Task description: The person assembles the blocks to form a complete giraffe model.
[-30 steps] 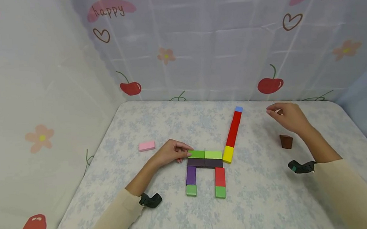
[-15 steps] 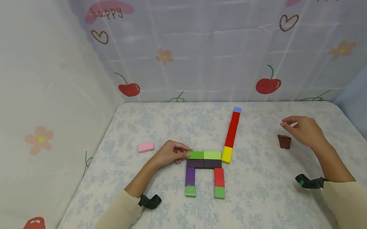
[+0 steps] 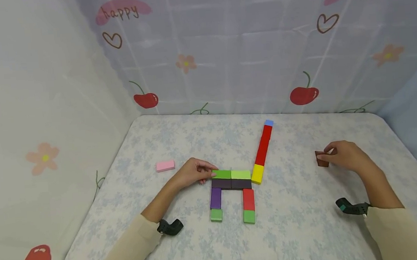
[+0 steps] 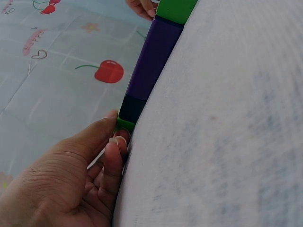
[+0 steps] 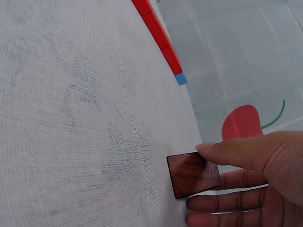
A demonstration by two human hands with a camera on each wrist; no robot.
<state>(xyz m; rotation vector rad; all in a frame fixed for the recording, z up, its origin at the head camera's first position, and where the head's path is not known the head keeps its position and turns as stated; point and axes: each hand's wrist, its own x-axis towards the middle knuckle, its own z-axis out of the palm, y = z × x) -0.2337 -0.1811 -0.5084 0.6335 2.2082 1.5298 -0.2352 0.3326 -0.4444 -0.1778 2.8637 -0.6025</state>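
On the table, coloured blocks form a figure with two legs. My left hand [image 3: 194, 172] has thumb and index finger at the left end of the green block [image 3: 222, 174], the thumb on its near side and the index behind. A light green block [image 3: 240, 175] adjoins it, with two dark blocks [image 3: 221, 183] along their front. Under these run a purple block [image 3: 215, 198] and a red block [image 3: 248, 199], each ending in a small green one. Far to the right, my right hand [image 3: 346, 156] pinches a brown block [image 5: 191, 175] between thumb and fingers, close over the tabletop.
A slanting row of a yellow block [image 3: 257, 174], red blocks [image 3: 263, 146] and a blue block [image 3: 269, 122] stretches from the figure's right corner toward the back. Left of my left hand lies a pink block [image 3: 165, 166]. A patterned curtain [image 3: 224, 55] hangs behind the table.
My right hand has come down from the table's far right toward me and taken hold of the brown block. The left hand stays at the green block.
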